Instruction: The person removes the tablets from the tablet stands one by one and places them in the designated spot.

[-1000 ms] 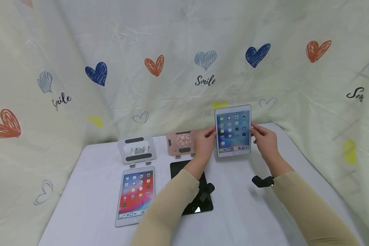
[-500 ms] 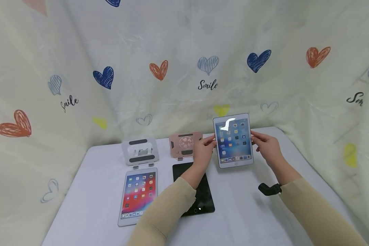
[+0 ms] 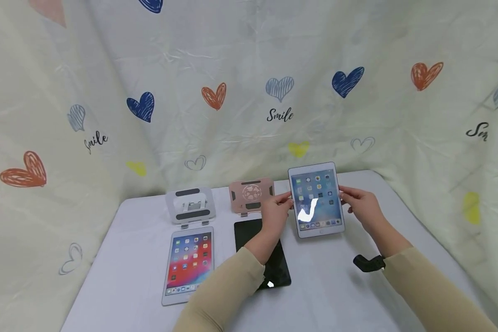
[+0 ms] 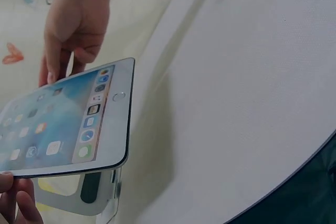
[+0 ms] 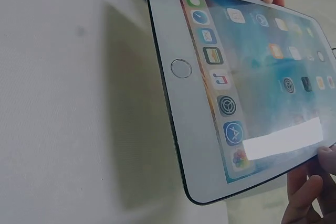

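A white tablet point(image 3: 315, 198) with a lit blue home screen is held upright, tilted back, at the right of the table. My left hand point(image 3: 275, 212) pinches its left edge between thumb and fingers. At the opposite edge, my right hand point(image 3: 363, 207) grips it the same way. In the right wrist view the tablet's home button point(image 5: 181, 68) faces the near side, and its shadow falls on the white cloth. Part of a pale stand point(image 4: 90, 187) with a dark pad shows behind the tablet in the left wrist view; the tablet hides the rest.
A grey stand point(image 3: 209, 203) and a pink stand point(image 3: 236, 193) rise at the back left. Before them lie a white tablet with a red-blue screen point(image 3: 188, 265) and a black tablet point(image 3: 282, 269), both partly hidden by my left arm. A heart-printed curtain point(image 3: 240, 143) hangs behind the table.
The held tablet has come down and nearer, tilting further back, with both hands following it. The head view has shifted slightly. Both hands keep their hold.
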Motion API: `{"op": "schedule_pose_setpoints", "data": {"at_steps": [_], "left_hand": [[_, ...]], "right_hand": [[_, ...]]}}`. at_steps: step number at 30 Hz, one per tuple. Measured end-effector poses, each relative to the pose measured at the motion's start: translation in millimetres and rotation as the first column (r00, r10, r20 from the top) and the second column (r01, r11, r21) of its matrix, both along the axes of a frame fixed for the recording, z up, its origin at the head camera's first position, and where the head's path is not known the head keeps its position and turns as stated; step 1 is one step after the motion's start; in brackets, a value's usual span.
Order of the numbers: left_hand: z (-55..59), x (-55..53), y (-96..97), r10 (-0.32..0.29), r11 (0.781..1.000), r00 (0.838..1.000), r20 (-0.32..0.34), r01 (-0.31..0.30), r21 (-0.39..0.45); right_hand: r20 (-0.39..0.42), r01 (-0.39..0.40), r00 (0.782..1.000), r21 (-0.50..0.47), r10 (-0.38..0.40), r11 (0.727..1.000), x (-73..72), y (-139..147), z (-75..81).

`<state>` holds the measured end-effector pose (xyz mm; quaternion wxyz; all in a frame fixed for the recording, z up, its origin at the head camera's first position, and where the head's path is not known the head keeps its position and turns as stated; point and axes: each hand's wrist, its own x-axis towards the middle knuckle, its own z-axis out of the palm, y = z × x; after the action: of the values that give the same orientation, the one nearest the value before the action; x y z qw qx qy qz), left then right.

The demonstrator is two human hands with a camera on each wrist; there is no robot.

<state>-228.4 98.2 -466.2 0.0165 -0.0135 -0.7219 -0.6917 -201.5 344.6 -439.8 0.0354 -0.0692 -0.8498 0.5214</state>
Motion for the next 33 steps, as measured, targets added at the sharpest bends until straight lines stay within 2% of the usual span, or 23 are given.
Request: {"op": "schedule_pose_setpoints", "data": {"at_steps": [14,22,27,33], "left_hand": [[-5.4,10.8,3.1,-0.013,0.999,0.992,0.125,0.008,0.033],[-21.4,16.3,7.8,-0.009,1.000,0.982,0.186,0.008,0.008],[-29.2,22.5,12.6,-0.004,1.000,0.982,0.191,0.009,-0.026],[-32.3,33.1,20.1,-0.008,1.000,0.983,0.185,0.012,-0.020]], "right_hand": [[0.084,-0.044,0.996,0.034,0.041,0.998,5.4,6,-7.9],[0.167,-0.092,0.983,0.078,0.078,0.993,8.8,14,-15.5],[0.193,-0.117,0.976,0.067,0.102,0.991,13.9,20,-18.8],[0.224,-0.160,0.964,0.068,0.141,0.985,17.8,29,-21.5]]}}
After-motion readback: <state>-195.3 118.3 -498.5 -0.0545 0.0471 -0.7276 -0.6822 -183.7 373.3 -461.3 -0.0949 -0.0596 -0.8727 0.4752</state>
